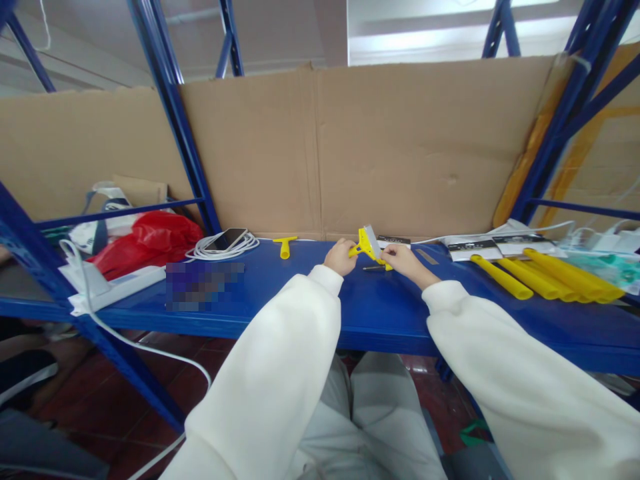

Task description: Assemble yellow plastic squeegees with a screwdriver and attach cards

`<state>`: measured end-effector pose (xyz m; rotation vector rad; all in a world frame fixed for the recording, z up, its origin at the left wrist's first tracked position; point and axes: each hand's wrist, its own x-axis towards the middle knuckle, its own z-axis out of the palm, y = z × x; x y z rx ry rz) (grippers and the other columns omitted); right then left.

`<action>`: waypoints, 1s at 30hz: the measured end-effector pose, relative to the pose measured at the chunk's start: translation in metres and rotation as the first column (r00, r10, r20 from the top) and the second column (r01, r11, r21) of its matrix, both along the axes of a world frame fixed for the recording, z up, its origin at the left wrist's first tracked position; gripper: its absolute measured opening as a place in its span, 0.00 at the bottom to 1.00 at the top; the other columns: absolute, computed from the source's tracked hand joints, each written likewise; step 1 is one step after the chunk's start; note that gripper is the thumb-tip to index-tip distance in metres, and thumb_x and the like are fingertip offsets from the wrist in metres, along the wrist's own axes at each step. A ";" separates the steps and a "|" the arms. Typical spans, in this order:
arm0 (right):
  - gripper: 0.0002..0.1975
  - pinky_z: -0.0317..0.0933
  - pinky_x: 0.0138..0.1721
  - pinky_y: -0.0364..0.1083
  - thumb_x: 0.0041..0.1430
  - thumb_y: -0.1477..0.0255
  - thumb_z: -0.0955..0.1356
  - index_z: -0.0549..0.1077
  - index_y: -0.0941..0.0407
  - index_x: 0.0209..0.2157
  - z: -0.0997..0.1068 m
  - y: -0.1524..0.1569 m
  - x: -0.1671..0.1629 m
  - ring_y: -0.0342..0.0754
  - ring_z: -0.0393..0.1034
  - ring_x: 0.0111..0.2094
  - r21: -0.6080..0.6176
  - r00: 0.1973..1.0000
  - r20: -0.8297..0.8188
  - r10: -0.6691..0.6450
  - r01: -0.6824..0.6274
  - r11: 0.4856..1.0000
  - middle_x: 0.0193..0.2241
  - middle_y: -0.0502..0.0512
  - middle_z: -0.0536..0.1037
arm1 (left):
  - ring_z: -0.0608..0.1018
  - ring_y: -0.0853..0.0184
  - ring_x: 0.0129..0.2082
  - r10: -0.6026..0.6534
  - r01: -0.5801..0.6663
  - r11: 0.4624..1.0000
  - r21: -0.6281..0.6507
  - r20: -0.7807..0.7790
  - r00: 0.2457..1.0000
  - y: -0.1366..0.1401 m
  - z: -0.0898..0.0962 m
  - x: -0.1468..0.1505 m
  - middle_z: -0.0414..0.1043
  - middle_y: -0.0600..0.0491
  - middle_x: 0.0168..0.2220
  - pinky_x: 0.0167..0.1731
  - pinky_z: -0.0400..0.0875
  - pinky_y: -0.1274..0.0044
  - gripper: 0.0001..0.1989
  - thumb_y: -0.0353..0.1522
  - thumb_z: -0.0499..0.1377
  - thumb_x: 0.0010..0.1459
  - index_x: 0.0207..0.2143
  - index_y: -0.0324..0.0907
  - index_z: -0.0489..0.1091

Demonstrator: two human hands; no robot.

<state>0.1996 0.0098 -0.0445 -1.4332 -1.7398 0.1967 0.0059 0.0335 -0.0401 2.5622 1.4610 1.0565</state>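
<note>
My left hand (341, 257) is closed around the short handle of a yellow scraper (365, 243), which it holds tilted over the blue shelf top. A wide pale metal blade (371, 241) sits across the scraper's head, facing right. The fingers of my right hand (406, 259) pinch the head at its lower right end; whether they grip the blade or the plastic is too small to tell. Just below lies a small screwdriver (374, 269) with a dark shaft and yellow handle. To the right, a loose flat metal blade (427, 257) rests on the surface.
Another yellow scraper head (285, 247) lies left of my hands. Several yellow tube handles (503, 277) and black-and-white packages (473, 249) are at the right. On the left are a phone (229, 239), coiled white cable (200, 250), power strip (123, 290) and red bag (155, 240). Cardboard (400, 147) stands behind.
</note>
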 end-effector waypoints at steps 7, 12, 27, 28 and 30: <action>0.08 0.58 0.28 0.42 0.48 0.73 0.68 0.68 0.55 0.18 -0.003 0.003 0.002 0.45 0.66 0.24 -0.027 0.995 -0.092 0.031 -0.034 0.999 0.19 0.49 0.72 | 0.78 0.63 0.46 -0.031 0.031 1.000 -0.004 -0.019 0.999 -0.001 0.000 0.001 0.75 0.47 0.45 0.51 0.71 0.74 0.14 0.26 0.61 0.55 0.45 0.39 0.76; 0.09 0.58 0.27 0.42 0.48 0.69 0.69 0.69 0.55 0.18 -0.006 0.007 0.004 0.45 0.66 0.24 -0.016 0.992 -0.120 0.045 -0.047 0.999 0.19 0.50 0.73 | 0.78 0.63 0.45 -0.074 0.074 0.997 0.001 -0.009 0.997 0.000 0.000 0.002 0.75 0.49 0.43 0.51 0.71 0.73 0.13 0.25 0.62 0.54 0.43 0.40 0.76; 0.09 0.59 0.24 0.41 0.48 0.71 0.70 0.67 0.55 0.18 -0.006 0.005 0.005 0.43 0.64 0.21 -0.152 0.969 -0.210 0.131 -0.164 0.975 0.17 0.49 0.70 | 0.77 0.62 0.48 -0.059 0.059 0.998 -0.013 -0.014 0.998 -0.001 0.000 0.001 0.75 0.48 0.46 0.52 0.71 0.72 0.15 0.25 0.62 0.55 0.46 0.41 0.76; 0.09 0.59 0.24 0.41 0.48 0.71 0.69 0.67 0.55 0.18 -0.006 0.005 0.004 0.43 0.64 0.21 -0.160 0.969 -0.216 0.121 -0.157 0.974 0.17 0.49 0.69 | 0.77 0.62 0.48 -0.066 0.066 0.998 -0.012 -0.015 0.998 -0.001 0.000 0.001 0.76 0.48 0.46 0.52 0.71 0.72 0.15 0.25 0.62 0.55 0.46 0.40 0.76; 0.09 0.58 0.24 0.41 0.49 0.72 0.69 0.67 0.55 0.19 -0.005 0.003 0.003 0.43 0.64 0.21 -0.167 0.967 -0.232 0.105 -0.146 0.975 0.17 0.49 0.69 | 0.78 0.62 0.47 -0.082 0.082 0.997 -0.013 -0.018 0.996 -0.001 0.000 0.001 0.76 0.48 0.45 0.52 0.71 0.72 0.15 0.25 0.62 0.54 0.45 0.40 0.76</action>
